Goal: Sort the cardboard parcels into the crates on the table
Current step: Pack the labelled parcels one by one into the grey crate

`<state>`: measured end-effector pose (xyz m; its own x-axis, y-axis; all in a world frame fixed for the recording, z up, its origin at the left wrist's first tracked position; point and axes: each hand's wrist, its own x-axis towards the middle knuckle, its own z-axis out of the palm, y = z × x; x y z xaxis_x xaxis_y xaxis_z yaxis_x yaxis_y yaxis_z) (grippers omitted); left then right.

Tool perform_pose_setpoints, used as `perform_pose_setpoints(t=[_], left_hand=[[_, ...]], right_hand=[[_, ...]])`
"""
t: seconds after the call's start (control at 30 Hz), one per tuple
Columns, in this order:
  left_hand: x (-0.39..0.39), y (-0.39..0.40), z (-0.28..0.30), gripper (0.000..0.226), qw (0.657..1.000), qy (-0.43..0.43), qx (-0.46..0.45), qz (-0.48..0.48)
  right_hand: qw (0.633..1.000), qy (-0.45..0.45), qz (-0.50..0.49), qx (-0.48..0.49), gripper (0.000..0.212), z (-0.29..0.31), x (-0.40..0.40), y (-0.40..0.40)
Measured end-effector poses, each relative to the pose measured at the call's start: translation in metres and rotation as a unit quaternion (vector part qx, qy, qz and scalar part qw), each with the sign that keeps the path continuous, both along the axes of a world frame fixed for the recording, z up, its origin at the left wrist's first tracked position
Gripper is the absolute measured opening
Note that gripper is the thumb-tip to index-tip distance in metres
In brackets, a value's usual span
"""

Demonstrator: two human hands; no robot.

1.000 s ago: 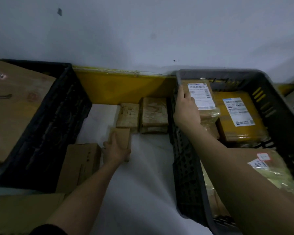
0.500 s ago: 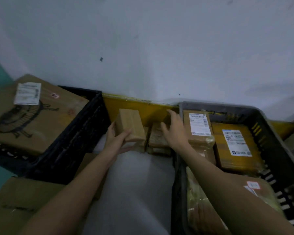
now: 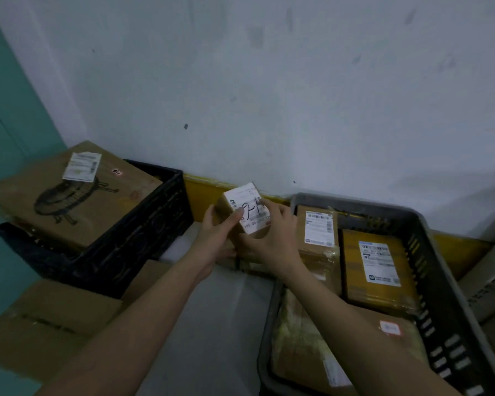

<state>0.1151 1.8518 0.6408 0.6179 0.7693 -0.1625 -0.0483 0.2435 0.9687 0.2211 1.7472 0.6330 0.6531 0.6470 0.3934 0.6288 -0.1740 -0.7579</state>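
Between the two crates, lifted clear of the white table surface (image 3: 212,324), a small cardboard parcel (image 3: 245,208) is held up in both hands with its white label turned toward the camera; dark handwriting runs across that label. A second ago this parcel lay flat on the table under the left hand alone, while the right hand rested on a labelled parcel in the grey crate; half a second ago the left hand had raised it with a bare brown face showing. Now the left hand (image 3: 216,232) grips its left side, thumb curled over the label's near edge, and the right hand (image 3: 272,235) has come across to cup its right and near side, fingers curled round it. The turn to the label suggests the marking is being read, so the choice of crate is probably the step in hand and no placement has begun. Just right, the grey crate (image 3: 446,281) already holds several labelled parcels lying flat. To the left, the black crate (image 3: 143,235) carries a large printed box (image 3: 75,195). More brown cartons (image 3: 46,318) sit near left.
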Motion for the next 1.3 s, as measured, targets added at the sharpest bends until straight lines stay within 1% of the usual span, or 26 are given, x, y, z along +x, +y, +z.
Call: perform_pose_setpoints(t=[0.03,0.07,0.1,0.17,0.23,0.27,0.3,0.37,0.47,0.5,0.57,0.6,0.63,0.73,0.8,0.83,0.87,0.9,0.93,0.97,1.03,1.07,1.1,1.17,1.23,1.3], left_hand=[[0.001,-0.005,0.004,0.058,1.000,0.005,0.007,0.008],[0.002,-0.004,0.005,0.064,0.999,0.012,0.017,0.024],[0.001,-0.002,0.005,0.069,0.999,0.019,0.024,0.040],[-0.004,0.004,0.006,0.073,0.999,0.019,0.022,0.042],[-0.009,0.010,0.008,0.070,1.000,0.007,0.007,0.014],[-0.011,0.013,0.010,0.067,1.000,0.001,0.002,-0.001],[-0.012,0.015,0.011,0.064,1.000,-0.006,0.003,-0.013],[-0.012,0.019,0.014,0.066,0.999,-0.021,0.018,-0.031],[-0.012,0.023,0.018,0.069,0.998,-0.021,0.027,-0.051],[-0.012,0.025,0.021,0.064,0.998,-0.013,0.029,-0.060],[-0.013,0.032,0.029,0.044,0.996,0.016,0.038,-0.074],[-0.014,0.039,0.034,0.036,0.995,0.031,0.041,-0.081],[-0.016,0.046,0.039,0.034,0.994,0.046,0.041,-0.095],[-0.018,0.060,0.047,0.043,0.982,0.081,0.043,-0.164],[-0.013,0.061,0.046,0.052,0.987,0.047,0.018,-0.154],[-0.010,0.059,0.044,0.056,0.991,0.010,-0.005,-0.131],[-0.005,0.056,0.042,0.061,0.993,-0.030,-0.034,-0.105],[-0.001,0.051,0.040,0.069,0.992,-0.069,-0.063,-0.083],[0.005,0.045,0.036,0.076,0.988,-0.101,-0.090,-0.072],[0.010,0.037,0.032,0.079,0.985,-0.116,-0.107,-0.073],[0.018,0.021,0.025,0.070,0.984,-0.094,-0.109,-0.104],[0.021,0.016,0.023,0.063,0.985,-0.068,-0.098,-0.126],[0.024,0.016,0.023,0.060,0.985,-0.036,-0.079,-0.147],[0.027,0.024,0.024,0.059,0.984,0.014,-0.044,-0.171],[0.033,0.029,0.027,0.055,0.982,0.013,-0.039,-0.187],[0.042,0.023,0.029,0.045,0.979,0.009,-0.003,-0.203]], right_hand=[[0.999,-0.045,0.001,0.012,0.080,0.000,-0.004,-0.002],[0.998,-0.058,0.013,0.025,0.081,0.000,-0.007,-0.002],[0.998,-0.034,0.035,0.039,0.082,-0.001,-0.007,-0.003],[0.991,0.098,0.073,0.063,0.080,0.003,-0.004,-0.009],[0.966,0.237,0.085,0.066,0.072,0.009,0.001,-0.015],[0.955,0.279,0.089,0.055,0.068,0.010,0.002,-0.018],[0.948,0.300,0.098,0.046,0.064,0.010,0.002,-0.020],[0.946,0.299,0.115,0.046,0.055,0.008,-0.001,-0.021],[0.948,0.288,0.115,0.067,0.048,0.006,-0.005,-0.021],[0.948,0.288,0.111,0.079,0.044,0.007,-0.005,-0.021],[0.949,0.284,0.100,0.092,0.038,0.012,-0.001,-0.023],[0.951,0.280,0.096,0.085,0.037,0.016,0.002,-0.024],[0.954,0.275,0.096,0.072,0.037,0.020,0.006,-0.026],[0.968,0.225,0.100,0.043,0.041,0.035,0.012,-0.028],[0.979,0.182,0.063,0.064,0.042,0.042,0.015,-0.024],[0.978,0.188,0.027,0.084,0.048,0.043,0.015,-0.020],[0.969,0.225,-0.006,0.103,0.056,0.043,0.012,-0.017],[0.950,0.287,-0.019,0.121,0.063,0.041,0.008,-0.014],[0.925,0.353,-0.010,0.138,0.066,0.037,0.002,-0.011],[0.901,0.404,0.011,0.157,0.062,0.031,-0.003,-0.008],[0.863,0.455,0.036,0.219,0.048,0.022,-0.007,-0.008],[0.849,0.464,0.032,0.249,0.045,0.023,-0.005,-0.011],[0.845,0.465,0.025,0.264,0.043,0.025,-0.001,-0.017],[0.860,0.446,0.011,0.247,0.046,0.030,0.012,-0.031],[0.890,0.409,0.001,0.200,0.045,0.038,0.023,-0.045],[0.915,0.375,-0.024,0.150,0.036,0.044,0.034,-0.055]])
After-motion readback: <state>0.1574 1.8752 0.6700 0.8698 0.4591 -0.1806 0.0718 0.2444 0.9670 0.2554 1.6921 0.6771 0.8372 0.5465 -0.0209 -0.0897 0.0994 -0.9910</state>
